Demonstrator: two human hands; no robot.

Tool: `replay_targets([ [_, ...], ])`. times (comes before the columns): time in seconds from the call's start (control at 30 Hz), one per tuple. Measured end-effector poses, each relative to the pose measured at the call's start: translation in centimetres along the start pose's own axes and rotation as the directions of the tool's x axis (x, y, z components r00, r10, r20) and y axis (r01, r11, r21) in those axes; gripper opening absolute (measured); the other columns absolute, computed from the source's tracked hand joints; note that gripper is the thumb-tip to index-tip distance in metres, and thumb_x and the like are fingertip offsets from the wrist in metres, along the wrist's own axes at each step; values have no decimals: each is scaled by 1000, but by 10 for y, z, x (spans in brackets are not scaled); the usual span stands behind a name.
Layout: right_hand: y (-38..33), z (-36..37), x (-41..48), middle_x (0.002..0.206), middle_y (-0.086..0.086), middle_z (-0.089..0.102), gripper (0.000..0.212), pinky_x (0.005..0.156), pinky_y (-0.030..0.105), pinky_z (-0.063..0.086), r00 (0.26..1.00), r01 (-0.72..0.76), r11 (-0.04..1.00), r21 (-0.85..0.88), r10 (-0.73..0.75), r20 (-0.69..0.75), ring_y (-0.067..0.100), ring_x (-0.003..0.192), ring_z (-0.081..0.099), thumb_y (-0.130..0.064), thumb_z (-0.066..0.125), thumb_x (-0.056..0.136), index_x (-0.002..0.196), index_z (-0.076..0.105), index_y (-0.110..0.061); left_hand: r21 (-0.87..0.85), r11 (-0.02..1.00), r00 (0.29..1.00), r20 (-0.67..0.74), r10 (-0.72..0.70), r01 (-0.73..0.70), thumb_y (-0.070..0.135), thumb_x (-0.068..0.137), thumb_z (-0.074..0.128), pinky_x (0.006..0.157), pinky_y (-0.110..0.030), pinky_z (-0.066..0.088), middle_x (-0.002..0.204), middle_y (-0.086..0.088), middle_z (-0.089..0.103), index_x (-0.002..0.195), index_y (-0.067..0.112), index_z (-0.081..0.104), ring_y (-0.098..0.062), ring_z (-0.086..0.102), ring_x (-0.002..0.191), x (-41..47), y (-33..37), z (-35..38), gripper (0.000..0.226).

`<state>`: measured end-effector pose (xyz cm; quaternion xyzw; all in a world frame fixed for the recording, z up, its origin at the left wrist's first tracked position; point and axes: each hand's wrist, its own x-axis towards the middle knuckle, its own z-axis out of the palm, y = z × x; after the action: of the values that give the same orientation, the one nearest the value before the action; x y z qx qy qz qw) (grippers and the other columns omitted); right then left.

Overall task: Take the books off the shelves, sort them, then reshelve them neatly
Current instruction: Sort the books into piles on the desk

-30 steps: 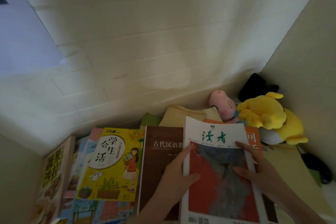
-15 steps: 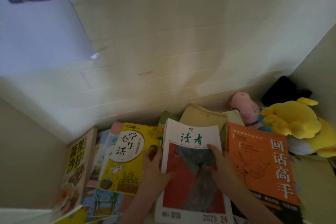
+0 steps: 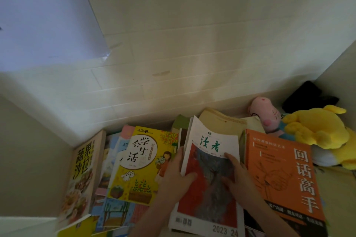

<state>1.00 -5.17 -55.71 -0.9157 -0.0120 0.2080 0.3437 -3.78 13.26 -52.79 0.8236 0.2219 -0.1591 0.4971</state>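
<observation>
A white-and-red magazine with green characters lies on top of a stack in the middle. My left hand grips its left edge, thumb across the cover and fingers behind the pages. My right hand presses on the cover near its right side, fingers fairly straight. An orange book lies to the right. A yellow illustrated book lies to the left, over several pale blue and pink books. A cookbook leans against the left wall.
A pink plush toy and a yellow plush toy sit at the back right by a black object. Beige folders stand behind the magazine. White tiled wall behind; cabinet sides close in left and right.
The magazine has moved left off the orange book, now fully uncovered, and sits over the brown book. My left hand has shifted up along the magazine's left edge, lifting the upper pages.
</observation>
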Motion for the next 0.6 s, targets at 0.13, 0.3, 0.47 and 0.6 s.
replay_targets([
  [0.13,-1,-1,-1,145,10,39,68,109,30,32,1000,-8,1000,23,9,-25,25,134,38,-2,64,88,146,34,-21,109,994,1000,-17,7,-5,23,95,52,97,-24,35,156,-6,4,150,30,-8,-22,24,140,-4,9,5,81],
  [0.3,-1,-3,-1,146,9,39,69,110,33,33,999,-24,998,51,25,-19,25,135,37,-2,65,86,144,36,-24,54,996,997,-22,75,-73,23,92,51,102,-40,43,154,-6,26,150,31,-5,-24,44,128,-2,4,16,81],
  [0.47,0,-5,-3,147,7,39,68,108,28,31,1000,-7,998,64,8,-13,22,136,37,-1,66,85,143,38,-24,55,996,997,-5,71,-71,27,90,51,101,-43,44,155,-6,24,150,34,-8,-25,44,129,-3,2,18,84],
  [0.6,1,-9,-3,147,7,38,68,106,25,30,1000,-6,995,95,6,4,21,135,36,1,67,84,142,40,-22,128,990,998,-9,60,-58,28,92,50,108,-44,37,156,-6,20,149,27,-14,-28,31,138,-4,-1,20,86],
])
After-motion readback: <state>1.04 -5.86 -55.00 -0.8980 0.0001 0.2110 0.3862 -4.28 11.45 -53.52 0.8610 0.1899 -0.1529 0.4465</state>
